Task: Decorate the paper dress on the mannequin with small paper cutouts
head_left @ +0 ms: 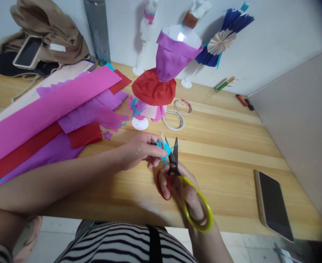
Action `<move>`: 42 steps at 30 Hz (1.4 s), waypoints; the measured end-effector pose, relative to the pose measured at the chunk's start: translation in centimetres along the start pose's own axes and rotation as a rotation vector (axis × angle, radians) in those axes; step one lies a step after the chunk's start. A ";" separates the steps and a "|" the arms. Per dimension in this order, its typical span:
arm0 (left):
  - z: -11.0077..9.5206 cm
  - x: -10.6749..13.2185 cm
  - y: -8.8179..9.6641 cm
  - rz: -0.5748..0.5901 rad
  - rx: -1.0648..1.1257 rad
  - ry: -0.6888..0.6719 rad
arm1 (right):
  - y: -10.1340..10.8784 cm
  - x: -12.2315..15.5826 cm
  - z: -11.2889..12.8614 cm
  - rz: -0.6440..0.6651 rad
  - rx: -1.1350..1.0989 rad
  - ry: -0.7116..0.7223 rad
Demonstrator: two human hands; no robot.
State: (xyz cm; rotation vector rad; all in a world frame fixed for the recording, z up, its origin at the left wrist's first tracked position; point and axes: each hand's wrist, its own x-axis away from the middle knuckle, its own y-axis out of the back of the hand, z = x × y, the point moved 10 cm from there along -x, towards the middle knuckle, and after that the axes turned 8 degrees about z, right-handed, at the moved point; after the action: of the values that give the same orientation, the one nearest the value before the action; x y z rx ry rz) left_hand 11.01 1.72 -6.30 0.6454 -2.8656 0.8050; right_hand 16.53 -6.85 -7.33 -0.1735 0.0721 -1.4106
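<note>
My left hand (143, 149) pinches a small piece of fringed turquoise paper (165, 148) between thumb and fingers, above the near part of the table. In my right hand (188, 193) is a pair of scissors (173, 165) with one yellow and one red handle loop. The dark blades stand apart and point away from me, right beside the turquoise paper. Behind my hands a mannequin (165, 69) wears a purple top and a puffed red skirt. Two rolls of tape (173, 120) lie at its base, and a small purple paper flower (107, 135) lies to the left.
Pink, red and purple paper sheets (56, 98) cover the table's left side. Behind them are a brown cloth bag (45, 25), a phone (27, 52) and a grey bottle (97, 31). Another phone (274, 204) lies at the right. A glue stick (225, 84) sits near the wall.
</note>
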 end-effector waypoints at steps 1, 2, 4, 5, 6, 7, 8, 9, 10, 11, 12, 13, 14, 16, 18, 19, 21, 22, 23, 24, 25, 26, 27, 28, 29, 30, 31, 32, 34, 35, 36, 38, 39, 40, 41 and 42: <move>0.0 0.1 -0.1 0.004 -0.007 0.004 | 0.0 0.0 0.1 -0.008 0.008 0.002; -0.1 0.1 -0.3 0.003 -0.012 0.005 | 0.1 0.1 0.1 -0.015 0.008 0.005; -0.3 0.3 -0.3 -0.017 -0.013 0.003 | 0.1 0.1 0.1 -0.016 -0.008 0.014; -0.4 0.4 -0.3 -0.029 -0.012 0.003 | 0.1 0.2 0.0 -0.011 -0.019 0.022; -0.4 0.4 -0.3 -0.039 -0.010 0.002 | 0.1 0.2 0.0 -0.003 -0.027 0.027; -0.4 0.4 -0.3 -0.038 -0.009 0.002 | 0.1 0.2 -0.1 0.005 -0.030 0.030; -0.3 0.3 -0.3 -0.029 -0.009 0.002 | 0.1 0.2 -0.2 0.012 -0.027 0.031; -0.2 0.2 -0.3 -0.017 -0.011 0.002 | 0.2 0.2 -0.2 0.014 -0.021 0.033; -0.1 0.1 -0.4 -0.002 -0.014 -0.001 | 0.2 0.2 -0.2 0.016 -0.013 0.035; -0.1 0.0 -0.4 0.011 -0.015 -0.004 | 0.2 0.2 -0.3 0.019 -0.008 0.034; 0.0 -0.1 -0.3 0.019 -0.018 -0.007 | 0.2 0.1 -0.4 0.024 -0.007 0.031; 0.0 -0.1 -0.3 0.022 -0.021 -0.010 | 0.2 0.1 -0.5 0.025 -0.011 0.029; 0.0 -0.1 -0.2 0.018 -0.023 -0.012 | 0.3 0.1 -0.6 0.026 -0.019 0.030; 0.1 -0.1 -0.1 0.013 -0.023 -0.010 | 0.2 0.1 -0.7 0.033 -0.031 0.034; 0.1 -0.1 -0.2 0.016 -0.025 -0.009 | 0.3 0.2 -0.7 0.020 -0.031 0.042; 0.1 -0.1 -0.2 0.020 -0.025 -0.010 | 0.3 0.3 -0.6 0.006 -0.031 0.044; 0.1 -0.2 -0.3 0.028 -0.026 -0.015 | 0.5 0.3 -0.5 -0.041 -0.051 0.049; 0.1 -0.2 -0.2 0.028 -0.027 -0.019 | 0.8 0.3 -0.3 -0.075 -0.066 0.058; 0.1 -0.2 -0.2 0.024 -0.029 -0.024 | 1.1 0.3 -0.2 -0.115 -0.073 0.070; 0.0 -0.2 -0.1 0.016 -0.031 -0.035 | 1.5 0.2 0.1 -0.160 -0.065 0.086; 0.0 -0.2 0.0 0.010 -0.034 -0.050 | 2.1 0.2 0.3 -0.211 -0.039 0.100; -0.1 -0.2 0.1 0.008 -0.037 -0.068 | 2.8 0.3 0.5 -0.268 0.005 0.109; -0.2 -0.3 0.1 0.007 -0.040 -0.087 | 3.5 0.3 0.7 -0.325 0.062 0.104; -0.3 -0.3 0.2 0.006 -0.041 -0.104 | 4.3 0.4 0.8 -0.371 0.131 0.080; -0.4 -0.3 0.2 0.004 -0.043 -0.116 | 5.1 0.5 0.8 -0.410 0.210 0.045; -0.4 -0.4 0.3 0.000 -0.045 -0.124 | 5.9 0.6 0.7 -0.443 0.301 0.004; -0.4 -0.4 0.4 -0.006 -0.046 -0.130 | 6.5 0.6 0.8 -0.462 0.410 -0.037; -0.4 -0.4 0.5 -0.011 -0.044 -0.137 | 7.1 0.7 1.0 -0.483 0.531 -0.065; -0.4 -0.4 0.6 -0.011 -0.036 -0.152 | 7.6 0.6 1.4 -0.477 0.775 -0.114; -0.4 -0.5 0.5 -0.006 -0.032 -0.159 | 7.6 0.5 1.4 -0.456 0.878 -0.139; -0.4 -0.5 0.5 -0.003 -0.027 -0.164 | 7.5 0.3 1.4 -0.425 0.965 -0.167; -0.3 -0.5 0.4 0.001 -0.022 -0.166 | 7.1 -0.1 1.3 -0.363 1.093 -0.210; -0.3 -0.5 0.5 0.000 -0.018 -0.166 | 6.8 -0.3 1.4 -0.336 1.139 -0.216; -0.2 -0.5 0.5 -0.003 -0.014 -0.166 | 6.5 -0.4 1.5 -0.315 1.179 -0.213; -0.2 -0.5 0.5 -0.006 -0.008 -0.167 | 6.2 -0.6 1.8 -0.299 1.214 -0.206; -0.1 -0.6 0.6 -0.009 -0.002 -0.166 | 6.0 -0.7 2.0 -0.289 1.242 -0.201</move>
State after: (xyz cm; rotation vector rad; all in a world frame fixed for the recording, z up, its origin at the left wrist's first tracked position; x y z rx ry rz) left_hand 11.26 2.45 -6.63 0.7592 -3.0081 0.7819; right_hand 22.61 -5.13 -6.37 0.7279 -1.0099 -1.4820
